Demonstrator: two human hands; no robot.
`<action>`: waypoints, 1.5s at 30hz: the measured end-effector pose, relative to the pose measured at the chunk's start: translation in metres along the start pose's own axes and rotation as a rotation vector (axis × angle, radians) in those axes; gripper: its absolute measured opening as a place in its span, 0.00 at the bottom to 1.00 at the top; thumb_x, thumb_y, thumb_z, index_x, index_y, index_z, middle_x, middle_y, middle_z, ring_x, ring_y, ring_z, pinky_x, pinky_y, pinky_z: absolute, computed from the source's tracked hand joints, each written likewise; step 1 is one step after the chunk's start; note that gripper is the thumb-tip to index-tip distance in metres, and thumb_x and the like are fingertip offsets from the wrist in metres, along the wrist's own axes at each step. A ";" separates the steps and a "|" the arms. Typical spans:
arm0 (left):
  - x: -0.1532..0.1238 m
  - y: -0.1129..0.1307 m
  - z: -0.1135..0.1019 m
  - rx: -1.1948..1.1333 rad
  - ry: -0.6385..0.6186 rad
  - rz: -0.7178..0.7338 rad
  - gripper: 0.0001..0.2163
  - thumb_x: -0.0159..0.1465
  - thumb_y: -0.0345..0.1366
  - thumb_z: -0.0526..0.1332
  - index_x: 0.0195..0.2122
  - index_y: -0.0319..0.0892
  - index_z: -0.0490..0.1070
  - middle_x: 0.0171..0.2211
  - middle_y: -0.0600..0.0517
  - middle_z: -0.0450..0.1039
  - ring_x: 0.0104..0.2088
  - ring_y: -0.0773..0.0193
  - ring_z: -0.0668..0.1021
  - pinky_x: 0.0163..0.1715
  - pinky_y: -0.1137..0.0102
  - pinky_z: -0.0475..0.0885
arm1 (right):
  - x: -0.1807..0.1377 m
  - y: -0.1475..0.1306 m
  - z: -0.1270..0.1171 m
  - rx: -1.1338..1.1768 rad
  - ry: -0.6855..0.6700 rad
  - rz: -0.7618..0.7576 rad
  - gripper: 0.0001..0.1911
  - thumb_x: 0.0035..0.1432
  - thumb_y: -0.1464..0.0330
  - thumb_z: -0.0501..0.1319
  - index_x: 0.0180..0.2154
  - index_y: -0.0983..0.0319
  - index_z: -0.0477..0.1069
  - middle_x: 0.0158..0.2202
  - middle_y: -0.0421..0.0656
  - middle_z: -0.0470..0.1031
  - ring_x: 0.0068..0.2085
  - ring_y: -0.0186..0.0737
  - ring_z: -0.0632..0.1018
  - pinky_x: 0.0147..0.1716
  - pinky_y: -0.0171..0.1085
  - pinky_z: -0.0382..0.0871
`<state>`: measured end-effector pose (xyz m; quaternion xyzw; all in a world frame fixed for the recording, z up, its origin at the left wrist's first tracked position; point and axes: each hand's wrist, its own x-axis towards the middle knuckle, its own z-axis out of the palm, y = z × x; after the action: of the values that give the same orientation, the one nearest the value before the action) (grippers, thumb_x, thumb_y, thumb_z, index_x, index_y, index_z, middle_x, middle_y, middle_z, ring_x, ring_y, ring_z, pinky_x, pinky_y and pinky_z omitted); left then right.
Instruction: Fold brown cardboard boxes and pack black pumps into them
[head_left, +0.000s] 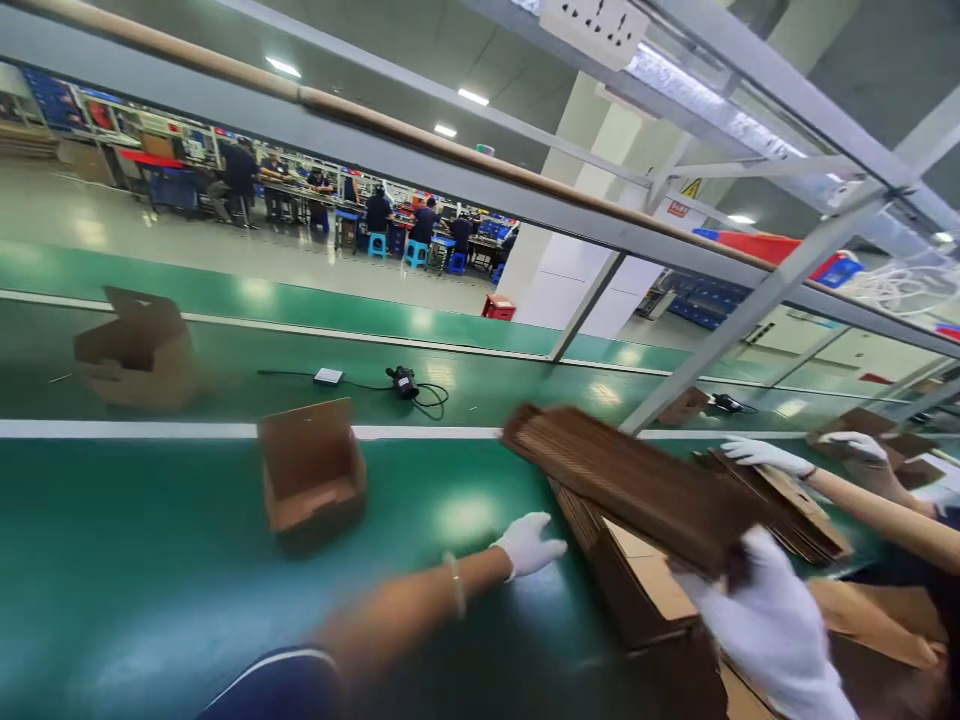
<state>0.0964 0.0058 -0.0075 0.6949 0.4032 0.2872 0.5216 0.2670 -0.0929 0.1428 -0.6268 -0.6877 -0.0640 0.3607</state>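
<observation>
My left hand [529, 545], in a white glove, reaches over the green bench with its fingers stretched out and nothing in them. To its right lies a pile of flattened brown cartons [592, 530], a short gap away. My right hand [772, 620], also gloved and blurred, is closed on the near end of a bundle of flat cardboard cartons [622, 480], which it holds tilted above that pile. Its fingertips are partly hidden by the cardboard. Left of my left hand, a folded-up open carton [311, 470] stands on the green surface [187, 560].
Another open carton [139, 350] stands at the far left. Behind the white strip lie a black device with a cable [405, 382] and a small white box [328, 376]. A co-worker's gloved hand [765, 455] rests on more flat cartons at right. A metal post [720, 310] slants up from the bench.
</observation>
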 end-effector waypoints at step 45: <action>-0.120 -0.034 -0.276 -0.421 0.961 -0.018 0.26 0.60 0.50 0.57 0.57 0.49 0.57 0.60 0.47 0.59 0.59 0.51 0.64 0.57 0.55 0.64 | 0.142 -0.240 0.339 0.952 -0.822 0.625 0.19 0.65 0.63 0.39 0.40 0.66 0.63 0.24 0.41 0.69 0.16 0.29 0.63 0.14 0.30 0.55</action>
<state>-0.2000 0.0432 0.0425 0.3616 0.5366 0.6438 0.4085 -0.0850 0.1565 0.0639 -0.5424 -0.5093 0.5928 0.3083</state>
